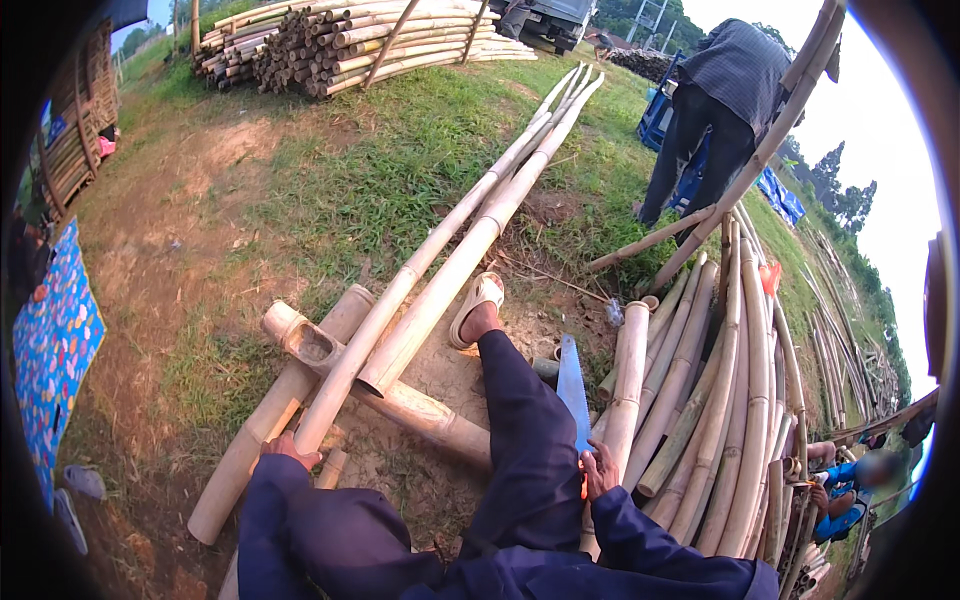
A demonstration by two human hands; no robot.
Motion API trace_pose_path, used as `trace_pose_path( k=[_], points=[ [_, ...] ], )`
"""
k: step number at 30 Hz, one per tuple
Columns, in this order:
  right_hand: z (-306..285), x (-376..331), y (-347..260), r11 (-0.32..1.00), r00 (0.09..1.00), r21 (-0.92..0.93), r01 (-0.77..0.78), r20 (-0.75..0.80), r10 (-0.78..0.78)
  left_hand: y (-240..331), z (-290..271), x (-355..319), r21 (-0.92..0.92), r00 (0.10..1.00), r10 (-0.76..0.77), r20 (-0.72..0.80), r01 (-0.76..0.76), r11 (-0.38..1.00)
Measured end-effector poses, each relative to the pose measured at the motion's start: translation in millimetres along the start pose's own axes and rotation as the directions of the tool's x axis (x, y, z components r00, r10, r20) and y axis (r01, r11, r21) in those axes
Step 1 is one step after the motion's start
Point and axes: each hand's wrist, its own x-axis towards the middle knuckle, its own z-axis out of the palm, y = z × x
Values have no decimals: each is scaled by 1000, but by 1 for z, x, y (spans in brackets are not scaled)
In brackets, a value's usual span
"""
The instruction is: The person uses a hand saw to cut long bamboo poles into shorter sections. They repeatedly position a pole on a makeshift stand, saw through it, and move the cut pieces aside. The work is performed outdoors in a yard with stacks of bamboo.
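Note:
My left hand (288,452) is closed around the near end of a long bamboo pole (372,330). This pole slants away over a bamboo crosspiece (432,412), which is joined to a thicker bamboo log (232,475) on the ground. A second, thicker bamboo pole (455,268) lies along its right side, its cut end resting near the crosspiece. My right hand (601,472) grips a hand saw (573,385) by its orange handle, mostly hidden by the fingers. The saw's blade points up and away, apart from the held pole and close to the bamboo bundle.
Bundled bamboo poles (735,400) lean at my right. My sandalled foot (480,308) stands beside the thick pole. A stack of bamboo (340,50) lies far back, and a person (715,100) bends over at the far right. Another person (845,495) is at the right edge.

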Motion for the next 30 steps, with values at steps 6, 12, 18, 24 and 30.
trace_pose_path(
  k=[6,12,18,24,30],
  points=[
    [-3,18,5,998,995,-18,64,73,-63,1,-24,-21,69,999,24,45,-27,997],
    [9,24,-16,988,990,-84,129,67,-123,-99,-4,-77,164,998,-22,59,12,986],
    [32,45,-53,861,899,-264,435,70,-433,-213,-11,-202,211,979,-171,-115,192,958],
    [100,46,-134,661,660,-143,737,361,-659,-329,-1,-280,255,909,-414,-48,411,875],
    [263,21,-169,556,314,130,821,709,-631,-396,16,-333,279,747,-664,10,636,720]
  ],
)
